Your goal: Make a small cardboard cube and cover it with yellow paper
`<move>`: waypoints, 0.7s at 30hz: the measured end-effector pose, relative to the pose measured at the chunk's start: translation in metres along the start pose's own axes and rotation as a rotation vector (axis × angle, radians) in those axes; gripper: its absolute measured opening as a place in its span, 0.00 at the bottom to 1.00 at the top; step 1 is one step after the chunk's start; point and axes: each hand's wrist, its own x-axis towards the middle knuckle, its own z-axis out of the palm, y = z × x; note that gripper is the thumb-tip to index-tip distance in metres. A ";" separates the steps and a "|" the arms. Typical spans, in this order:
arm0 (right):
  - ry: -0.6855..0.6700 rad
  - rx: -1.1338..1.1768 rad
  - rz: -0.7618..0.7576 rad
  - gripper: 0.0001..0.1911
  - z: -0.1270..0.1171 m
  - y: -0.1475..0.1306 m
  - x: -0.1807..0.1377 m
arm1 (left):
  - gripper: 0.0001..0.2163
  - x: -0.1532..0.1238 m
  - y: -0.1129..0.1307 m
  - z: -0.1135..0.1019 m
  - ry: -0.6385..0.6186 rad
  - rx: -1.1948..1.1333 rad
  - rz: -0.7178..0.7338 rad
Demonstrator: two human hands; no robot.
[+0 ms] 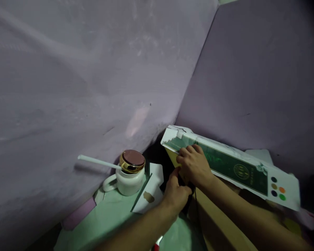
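My right hand [195,165] is at the near edge of a long carton flap [225,164], which is white with a green printed panel. Its fingers are curled, and whatever lies under them is hidden. Just below and to the left, my left hand [176,191] is closed, thumb and index finger bent towards a dark gap beside the carton. I cannot make out what it grips. A thin dark cord [196,205] hangs down close to both hands. The carton's brown side [214,219] shows under my right forearm.
Left of my hands, a white mug [131,183] with a gold-rimmed lid [133,161] and a white stick [98,162] stands on a pale green surface [102,223]. Beside it lies a white card piece [150,191]. Lilac walls [107,69] meet in a corner behind.
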 end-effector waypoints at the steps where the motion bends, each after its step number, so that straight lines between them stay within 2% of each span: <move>1: -0.003 -0.003 0.015 0.09 -0.001 -0.001 0.002 | 0.34 0.000 0.000 -0.001 -0.009 0.012 0.015; 8: 0.005 -0.014 0.201 0.17 -0.015 0.006 0.018 | 0.34 -0.001 -0.006 -0.001 -0.040 0.050 0.072; 13: -0.047 0.085 0.355 0.24 -0.015 0.005 0.026 | 0.32 -0.002 -0.006 0.000 -0.034 0.060 0.079; 16: -0.044 0.187 0.381 0.23 -0.011 0.003 0.033 | 0.31 -0.004 -0.004 -0.001 -0.034 0.057 0.093; 21: 0.073 0.347 0.479 0.16 -0.007 -0.002 0.056 | 0.29 -0.006 -0.003 -0.001 -0.025 0.023 0.111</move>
